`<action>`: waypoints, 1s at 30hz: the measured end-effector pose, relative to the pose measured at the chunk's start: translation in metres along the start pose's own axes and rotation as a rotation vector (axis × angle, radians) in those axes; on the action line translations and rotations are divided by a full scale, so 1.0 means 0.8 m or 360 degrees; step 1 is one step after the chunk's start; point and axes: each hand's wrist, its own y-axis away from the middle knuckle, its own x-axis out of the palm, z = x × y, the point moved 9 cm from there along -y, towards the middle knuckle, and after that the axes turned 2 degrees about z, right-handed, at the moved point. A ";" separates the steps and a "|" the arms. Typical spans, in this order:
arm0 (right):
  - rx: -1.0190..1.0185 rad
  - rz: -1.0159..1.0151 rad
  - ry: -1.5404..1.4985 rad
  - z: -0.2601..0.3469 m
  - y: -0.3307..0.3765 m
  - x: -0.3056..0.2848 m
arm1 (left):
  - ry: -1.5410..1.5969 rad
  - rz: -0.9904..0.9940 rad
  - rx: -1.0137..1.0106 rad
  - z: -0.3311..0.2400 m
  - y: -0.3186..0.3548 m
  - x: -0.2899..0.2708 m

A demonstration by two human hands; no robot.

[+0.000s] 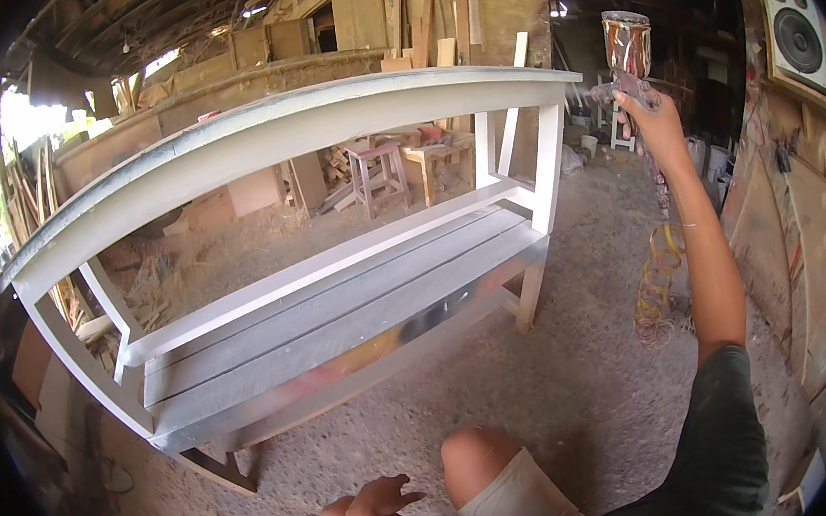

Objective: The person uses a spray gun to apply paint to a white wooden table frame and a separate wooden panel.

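Currently my right hand (644,112) holds a firm grip on the spray gun (628,60), raised at upper right, beside the white bench (338,304). Left hand (371,507) rests open on my knee. Judged step: between coats; next needs aiming at unpainted underside rail.

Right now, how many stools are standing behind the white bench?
2: a pinkish stool seen through the white bench frame, near the middle, and a white stool further right, just left of the right hand holding the spray gun. Clutter may hide others.
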 end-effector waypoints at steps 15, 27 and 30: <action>0.0018 -0.0111 0.0135 -0.069 -0.023 0.014 | -0.0002 0.0007 -0.0025 0.008 -0.003 0.007; -0.0047 0.0174 -0.0205 0.068 0.107 0.080 | 0.0003 -0.0061 -0.0008 -0.001 0.017 0.000; -0.0096 0.0268 -0.0259 0.097 0.130 0.094 | -0.0019 -0.0030 -0.0004 -0.011 0.024 -0.005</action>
